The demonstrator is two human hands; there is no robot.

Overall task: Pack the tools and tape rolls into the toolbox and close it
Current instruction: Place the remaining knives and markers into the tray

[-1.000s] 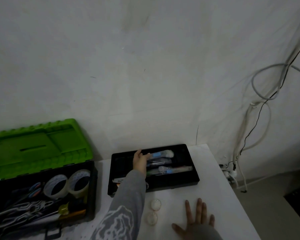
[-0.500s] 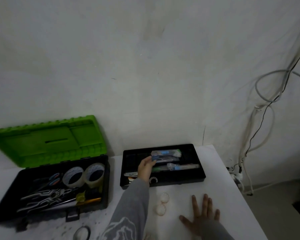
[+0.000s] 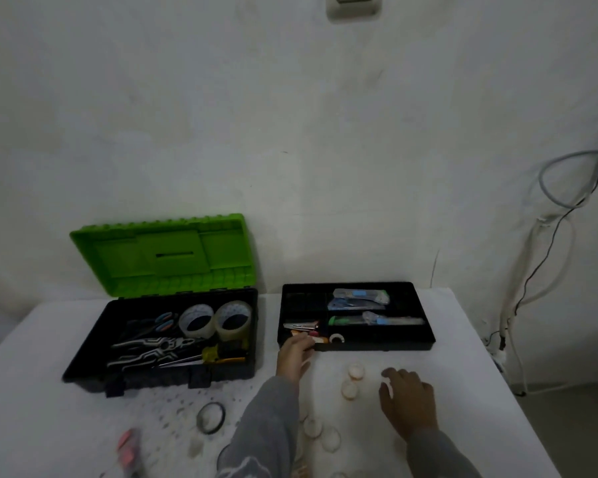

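The black toolbox (image 3: 83, 367) stands open at the left with its green lid (image 3: 163, 253) up. Inside it lie two clear tape rolls (image 3: 233, 319), pliers (image 3: 152, 350), scissors (image 3: 163, 320) and a yellow-handled tool (image 3: 218, 353). To its right sits a black tray (image 3: 408, 345) with packaged knives (image 3: 358, 298). My left hand (image 3: 292, 357) curls its fingers over the tray's front left corner. My right hand (image 3: 408, 405) rests on the table, fingers loosely bent, just right of two small white tape rolls (image 3: 354, 372).
A black tape ring (image 3: 210, 417), more small pale rolls (image 3: 330, 439) and a blurred red item (image 3: 128, 443) lie on the white table (image 3: 463, 357) near me. The table's right edge drops to the floor, where cables (image 3: 546, 257) hang on the wall.
My left hand drew back from inside the tray to its front left corner. The right hand's flat fingers have bent. The view shifted left, showing more of the table's front.
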